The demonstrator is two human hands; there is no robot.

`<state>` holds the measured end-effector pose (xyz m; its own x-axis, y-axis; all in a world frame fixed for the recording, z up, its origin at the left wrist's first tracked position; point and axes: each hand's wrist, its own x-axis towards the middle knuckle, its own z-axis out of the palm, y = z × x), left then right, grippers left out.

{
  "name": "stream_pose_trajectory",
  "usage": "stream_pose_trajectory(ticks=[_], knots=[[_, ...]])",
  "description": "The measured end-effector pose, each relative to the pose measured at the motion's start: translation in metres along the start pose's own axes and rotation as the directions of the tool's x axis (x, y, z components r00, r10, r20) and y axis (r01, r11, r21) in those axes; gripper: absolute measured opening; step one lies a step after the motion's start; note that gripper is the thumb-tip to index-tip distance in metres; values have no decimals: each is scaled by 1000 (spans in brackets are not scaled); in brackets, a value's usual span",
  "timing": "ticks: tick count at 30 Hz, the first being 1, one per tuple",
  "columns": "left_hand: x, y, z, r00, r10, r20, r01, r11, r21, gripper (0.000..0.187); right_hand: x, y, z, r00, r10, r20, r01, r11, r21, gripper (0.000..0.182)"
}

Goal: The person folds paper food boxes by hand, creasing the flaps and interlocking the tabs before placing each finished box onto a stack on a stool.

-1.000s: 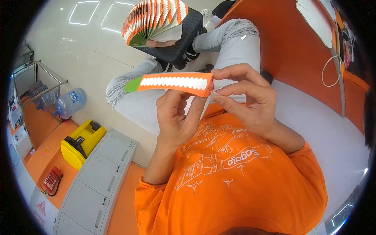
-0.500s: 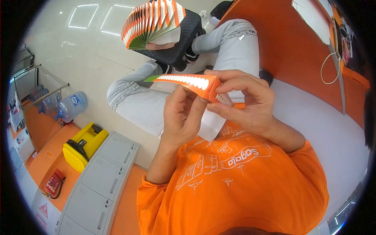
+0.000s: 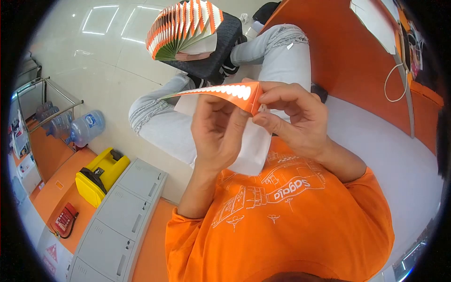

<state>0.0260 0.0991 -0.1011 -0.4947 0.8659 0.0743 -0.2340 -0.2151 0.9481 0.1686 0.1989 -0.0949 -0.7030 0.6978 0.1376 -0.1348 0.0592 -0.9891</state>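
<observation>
A printed folded paper (image 3: 235, 90), orange with a white scalloped band and a thin green end, is held up above my lap. My left hand (image 3: 217, 129) grips it from below, thumb against the orange face and fingers behind. At its right end, my right hand (image 3: 297, 113) pinches the orange corner between thumb and fingers. A plain white panel (image 3: 251, 152) hangs beneath the hands, in front of the orange shirt; whether it joins the printed piece is hidden by my fingers.
A fanned stack of similar folded papers (image 3: 188, 33) rests on a black stool (image 3: 228, 42) beyond my knees. To the left are grey lockers (image 3: 120, 207), a yellow bin (image 3: 103, 174), a fire extinguisher (image 3: 65, 218) and water jugs (image 3: 87, 127). An orange panel (image 3: 338, 51) stands at the right.
The orange end has shifted slightly left and up, and its green end has tilted. The patterned flap by my right fingers shows less, while more of the white panel hangs in view.
</observation>
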Motion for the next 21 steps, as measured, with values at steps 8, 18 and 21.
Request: stream_pose_trajectory(ticks=[8,18,21], knots=[[-8,8,-11,1000,-3,13,0,979,203,21,1,1,7,996,-76,-56,73,996,-60,35],[-6,21,2,987,156,-47,-111,853,510,15,3,-4,11,987,-126,-95,107,977,-183,33],[-5,23,-1,989,131,-67,-87,886,454,14,4,-5,8,988,-119,-98,103,982,-157,35]])
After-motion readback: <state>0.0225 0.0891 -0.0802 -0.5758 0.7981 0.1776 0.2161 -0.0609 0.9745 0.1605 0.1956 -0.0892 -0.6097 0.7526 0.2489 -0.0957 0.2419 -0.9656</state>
